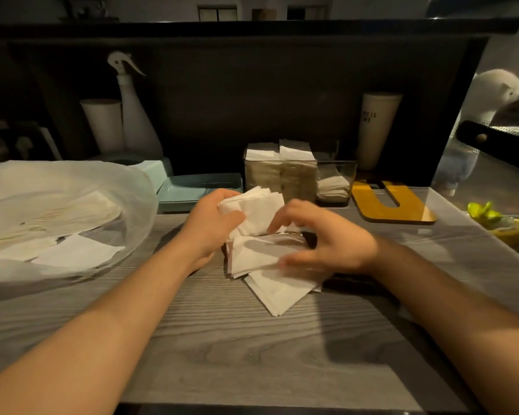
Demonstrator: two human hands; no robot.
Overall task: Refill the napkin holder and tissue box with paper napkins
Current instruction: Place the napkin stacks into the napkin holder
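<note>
Clenched round a wad of white paper napkins (258,214), the left hand (213,226) lifts it while the right hand (327,244), grip released, steadies the loose napkin pile (270,265) on the grey wooden bench (222,339), probably to square it for the far clear plastic napkin holder (300,178).

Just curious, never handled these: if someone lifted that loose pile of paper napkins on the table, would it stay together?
Probably not. The napkin pile is already fanned crookedly, so sheets likely slide apart. They look thin and floppy, bending where the left hand grips some.

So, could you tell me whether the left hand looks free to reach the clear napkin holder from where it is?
Probably yes. The left hand grips a bunch of napkins just in front of the clear napkin holder, and nothing stands between them.
</note>
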